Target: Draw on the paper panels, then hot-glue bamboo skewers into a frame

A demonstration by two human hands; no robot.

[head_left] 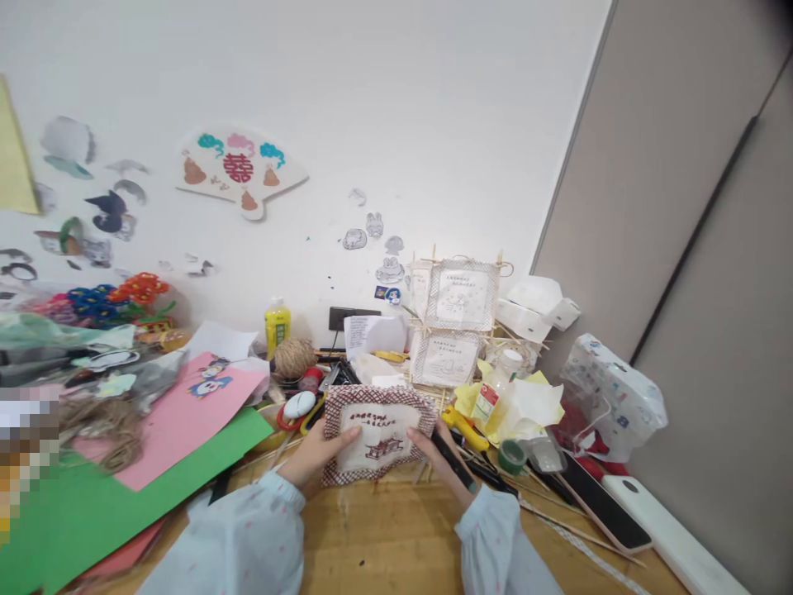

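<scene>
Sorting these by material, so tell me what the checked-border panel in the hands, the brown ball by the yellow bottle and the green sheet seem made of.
Square red-checked panel: likely matte printed paper or thin cloth; its edges bow. Round brown ball: jute-like twine, fuzzy wound strands. Flat green sheet: matte card or craft paper, crisp straight edges.

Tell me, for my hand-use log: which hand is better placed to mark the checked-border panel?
Probably the right hand: it holds a black pen at the right edge of the panel, while the left hand only grips its left edge.
</scene>
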